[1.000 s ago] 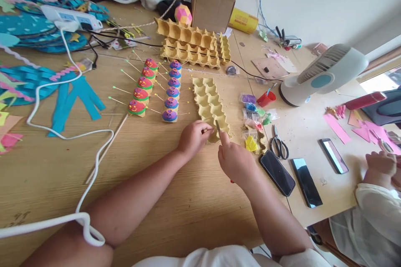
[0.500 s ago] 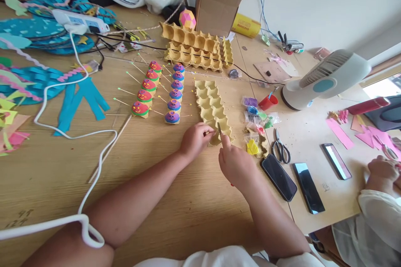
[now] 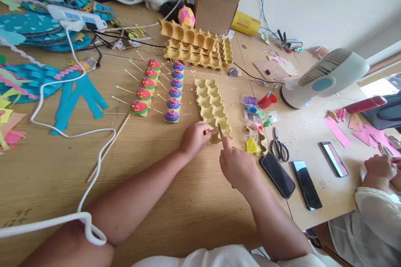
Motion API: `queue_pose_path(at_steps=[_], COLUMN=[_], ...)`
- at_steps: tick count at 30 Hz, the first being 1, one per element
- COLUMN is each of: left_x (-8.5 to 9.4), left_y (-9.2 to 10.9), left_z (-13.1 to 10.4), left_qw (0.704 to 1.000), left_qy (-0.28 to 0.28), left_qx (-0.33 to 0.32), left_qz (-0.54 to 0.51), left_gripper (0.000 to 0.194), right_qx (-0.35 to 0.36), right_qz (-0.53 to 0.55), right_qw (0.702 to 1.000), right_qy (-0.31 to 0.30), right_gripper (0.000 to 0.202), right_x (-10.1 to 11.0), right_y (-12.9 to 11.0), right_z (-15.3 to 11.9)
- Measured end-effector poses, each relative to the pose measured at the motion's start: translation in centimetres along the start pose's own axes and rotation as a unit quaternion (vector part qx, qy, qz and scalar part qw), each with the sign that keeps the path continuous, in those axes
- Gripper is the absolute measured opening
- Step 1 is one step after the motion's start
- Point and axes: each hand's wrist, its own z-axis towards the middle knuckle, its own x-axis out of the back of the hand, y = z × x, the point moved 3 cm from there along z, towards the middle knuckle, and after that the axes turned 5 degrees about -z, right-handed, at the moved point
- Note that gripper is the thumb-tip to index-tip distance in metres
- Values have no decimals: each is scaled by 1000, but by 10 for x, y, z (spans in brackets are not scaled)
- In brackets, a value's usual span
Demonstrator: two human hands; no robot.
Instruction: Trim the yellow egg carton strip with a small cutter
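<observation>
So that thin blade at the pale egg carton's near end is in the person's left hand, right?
Not the left hand: the head view shows the thin blade at the near end of the pale egg carton in the person's right hand.

A cardboard box [image 3: 216,10] stands — a yellow cylinder [image 3: 246,23] beside it.

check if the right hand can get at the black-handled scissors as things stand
Probably yes: nothing tall stands between the right hand and the black-handled scissors, though a bladed tool fills that hand's grip.
</observation>
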Motion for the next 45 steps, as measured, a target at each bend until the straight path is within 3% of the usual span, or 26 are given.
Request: queue_pose_path(at_steps=[10, 19, 45], left_x=[-2, -1, -2], left_y=[-3, -2, -2], left_z=[1, 0, 0], left_qw=[1000, 1000, 1000], left_qy=[2, 3, 2], left_qx=[-1, -5, 14], left_qz=[-3, -3, -8], left_gripper=[12, 11, 11], right_qx=[2, 36, 30], right_qz=[14, 39, 37], right_qw=[1000, 998, 999], right_qy=[-16, 19, 10], right_gripper=[47, 45, 45], right_x=[3, 16, 10], right_y=[2, 22, 16], right_z=[-13, -24, -21])
